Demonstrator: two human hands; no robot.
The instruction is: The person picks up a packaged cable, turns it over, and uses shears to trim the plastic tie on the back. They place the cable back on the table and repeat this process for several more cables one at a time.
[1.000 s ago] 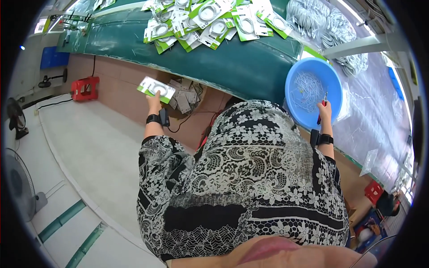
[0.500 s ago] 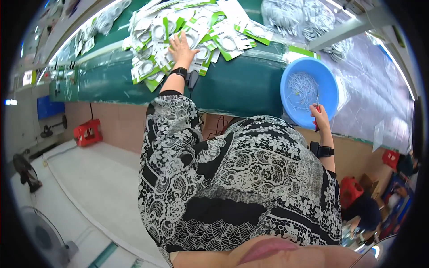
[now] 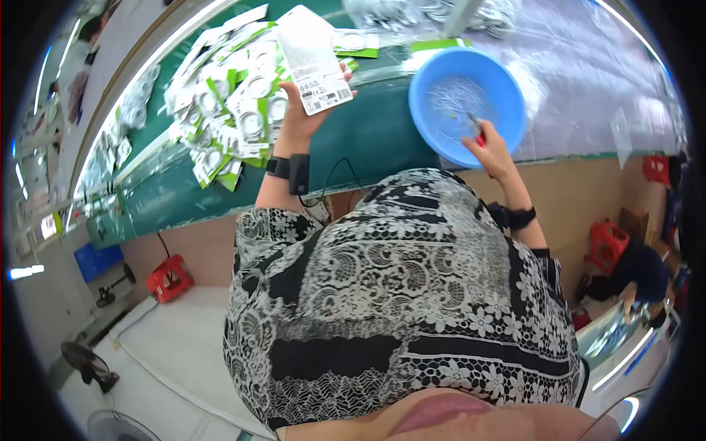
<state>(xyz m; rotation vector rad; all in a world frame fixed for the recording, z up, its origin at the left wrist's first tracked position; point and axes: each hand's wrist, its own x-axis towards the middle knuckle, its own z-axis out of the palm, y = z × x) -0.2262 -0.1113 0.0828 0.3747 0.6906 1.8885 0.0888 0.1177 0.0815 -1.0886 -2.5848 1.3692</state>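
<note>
My left hand holds up a flat white packet with its printed back facing me, above the green table. Just left of it lies a heap of green-and-white packets with round windows. My right hand reaches into a blue plastic bowl at the table's front edge and pinches a small red-handled tool over the thin metal bits in the bowl. A dark band sits on each wrist.
Clear bags of rings lie along the far left of the table. A red stool and a fan stand on the floor at left. Another person crouches by a red stool at right.
My left hand has lifted one white packet off the heap and turned its back toward me. My right hand has moved from the bowl's rim into the bowl. The view has shifted up over the table.
</note>
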